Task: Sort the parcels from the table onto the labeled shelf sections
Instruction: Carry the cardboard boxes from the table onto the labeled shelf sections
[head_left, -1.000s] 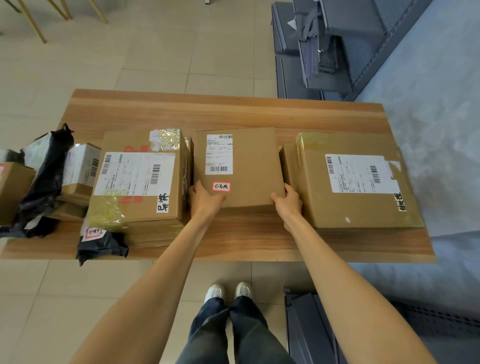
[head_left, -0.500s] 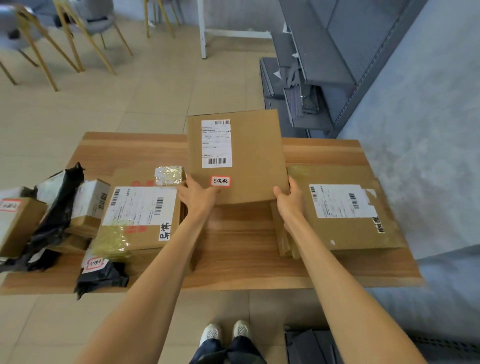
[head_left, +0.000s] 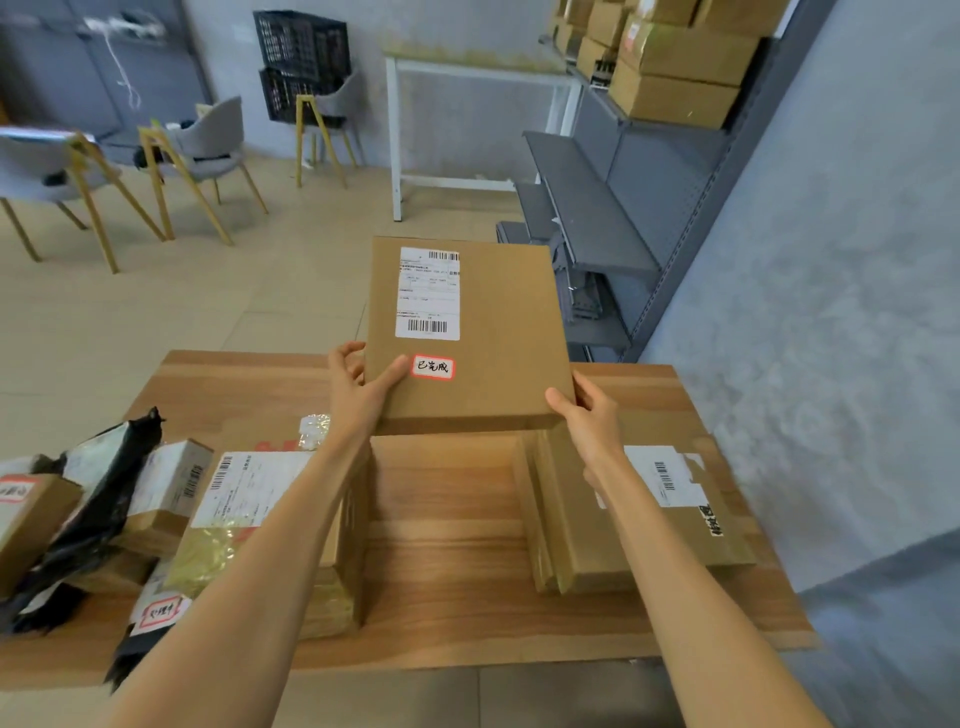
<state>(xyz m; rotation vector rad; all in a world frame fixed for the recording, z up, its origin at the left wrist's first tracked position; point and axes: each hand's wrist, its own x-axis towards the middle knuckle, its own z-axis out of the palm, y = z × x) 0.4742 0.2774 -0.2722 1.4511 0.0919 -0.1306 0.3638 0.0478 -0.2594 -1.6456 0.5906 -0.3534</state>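
A flat brown cardboard parcel (head_left: 498, 332) with a white shipping label and a red-edged sticker is held up above the wooden table (head_left: 447, 519). My left hand (head_left: 358, 395) grips its near left corner, thumb on top beside the sticker. My right hand (head_left: 589, 415) grips the near right corner. On the table remain a large taped box (head_left: 244, 499) at the left, partly behind my left arm, and a wide flat box (head_left: 691, 509) at the right. The grey shelf unit (head_left: 597, 218) stands beyond the table at the right.
Small boxes and black mailer bags (head_left: 93, 514) crowd the table's left end. Brown boxes (head_left: 670, 62) fill an upper shelf at top right. Chairs (head_left: 202, 150), a white frame table (head_left: 467, 78) and black crates (head_left: 301, 62) stand further back on the tiled floor.
Both hands have lifted the middle parcel off the table and raised it up and away. The view has tilted upward, bringing the shelf and room into sight.
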